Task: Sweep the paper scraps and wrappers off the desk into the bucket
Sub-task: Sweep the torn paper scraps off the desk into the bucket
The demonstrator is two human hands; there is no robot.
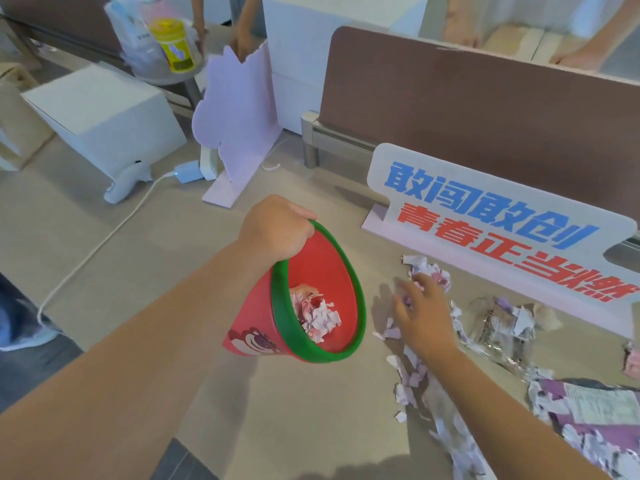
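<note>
The left hand [277, 230] holds the bucket [332, 258] by its green rim, grip clamped on the top edge, with the bucket tilted so its mouth faces the scraps. Some torn paper already lies inside, low against the wall nearest the worktop [145, 244].

The right hand [424, 317] lies flat on the worktop just beside the bucket's mouth, its fingers spread and pinching nothing, and its palm rests on loose scraps [412, 375]. More scraps trail back along that forearm, and clear wrappers [498, 327] lie beyond the hand, on the side away from the bucket.

The risks, as I judge them:
- The bucket's lower lip looks lifted off the worktop, so paper pushed toward it may slide underneath instead of in.
- With the bucket tilted this far, the pieces already inside could spill out if the left grip rolls further.
- Spread fingers let small bits slip through the gaps.
- The crinkly wrappers may spring back or catch on the sign [502, 216] behind them.
</note>
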